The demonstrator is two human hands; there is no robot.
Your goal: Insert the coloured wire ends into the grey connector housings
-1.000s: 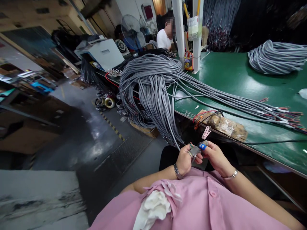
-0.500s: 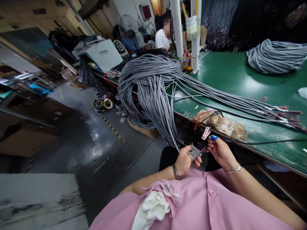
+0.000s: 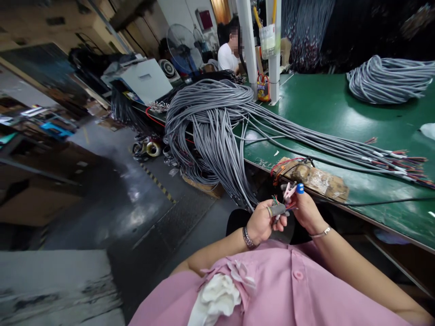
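Note:
My left hand is closed around the stripped end of a grey cable. Thin coloured wires fan out of that end, some green ones sticking up. My right hand, with a blue wrap on one fingertip, is closed at a small pink clothes peg just above these wires. Part of the grip is hidden behind the peg; whether its jaws touch a wire I cannot tell. Beside the peg, a taped wooden block lies along the table edge with red and black leads.
A large heap of grey cables spills over the green table's left edge. Their stripped ends lie to the right. A coiled cable bundle sits at the back right. White posts rise behind; a person sits beyond.
My right hand has moved left to the pink peg, which is now tilted and closer to the wires. My left hand still grips the cable end. The view has shifted slightly.

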